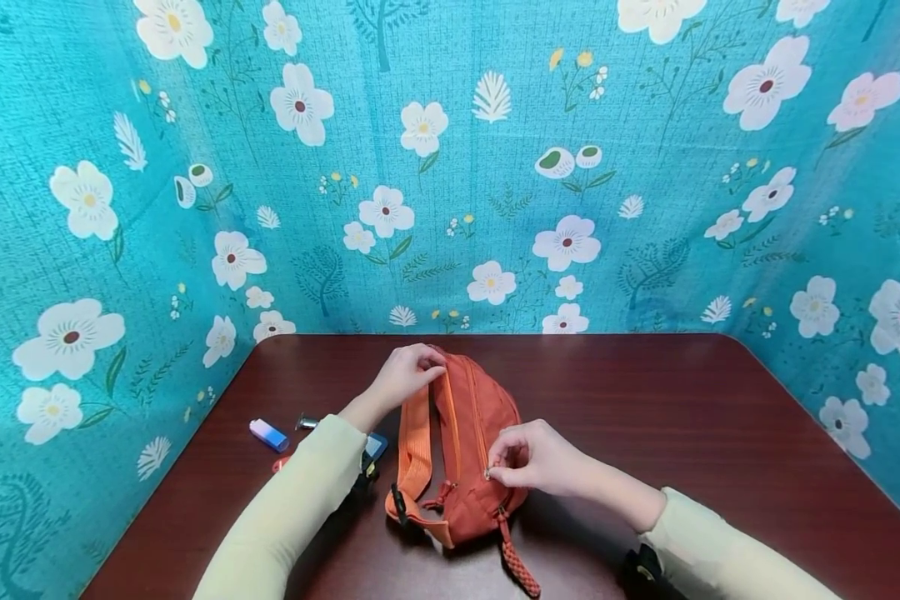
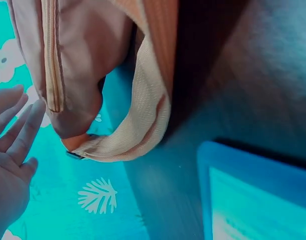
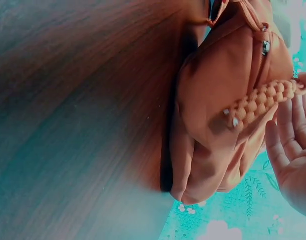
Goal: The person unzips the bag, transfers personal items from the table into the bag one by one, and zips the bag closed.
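Note:
An orange-red sling bag (image 1: 465,417) lies lengthwise on the table, its zippers running away from me. At its far end my left hand (image 1: 408,371) pinches the bag's edge; in the left wrist view its fingertips are beside the end of a zipper (image 2: 52,80). My right hand (image 1: 542,458) pinches a zipper pull on the near half of the bag. In the right wrist view that braided pull (image 3: 265,102) stretches to the thumb and fingers. A second braided pull (image 1: 519,558) hangs down at the near end. The orange strap (image 1: 415,442) with a black buckle (image 1: 398,504) loops along the left side.
Left of the bag lie a pink-and-blue small block (image 1: 268,435), a small silver item (image 1: 307,422) and a red item (image 1: 281,463) partly behind the sleeve. A blue-framed flat card (image 2: 253,190) lies near the strap. Flowered blue cloth (image 1: 450,208) hangs behind the table (image 1: 645,392).

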Motion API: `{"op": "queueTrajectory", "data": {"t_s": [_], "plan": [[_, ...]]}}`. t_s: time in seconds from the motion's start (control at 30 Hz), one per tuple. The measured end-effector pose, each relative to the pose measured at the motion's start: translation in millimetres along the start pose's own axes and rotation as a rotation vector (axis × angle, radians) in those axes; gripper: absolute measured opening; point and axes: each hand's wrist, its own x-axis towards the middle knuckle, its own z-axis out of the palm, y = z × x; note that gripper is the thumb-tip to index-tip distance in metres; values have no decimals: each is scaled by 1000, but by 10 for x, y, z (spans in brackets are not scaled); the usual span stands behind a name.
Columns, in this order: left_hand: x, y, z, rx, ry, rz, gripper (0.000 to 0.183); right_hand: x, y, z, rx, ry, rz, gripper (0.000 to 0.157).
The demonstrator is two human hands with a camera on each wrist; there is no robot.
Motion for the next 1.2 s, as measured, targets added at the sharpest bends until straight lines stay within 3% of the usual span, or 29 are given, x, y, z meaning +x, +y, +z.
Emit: {"op": "queueTrajectory", "data": {"t_s": [0.23, 0.47, 0.57, 0.87, 1.2], "plan": [[-243, 96, -25, -54, -72, 44, 8, -16, 28, -29, -28, 59, 14, 13], [-385, 172, -12, -90, -104, 53, 8, -28, 29, -83, -18, 11, 55, 7], [-456, 234, 4, -111, -115, 63, 6, -40, 44, -120, -22, 38, 80, 7], [-721, 590, 94, -131, -197, 250, 12, -162, 102, -260, -85, 95, 149, 3], [-779, 825, 203, -47, -313, 353, 21, -276, 175, -306, -116, 97, 189, 6]]}}
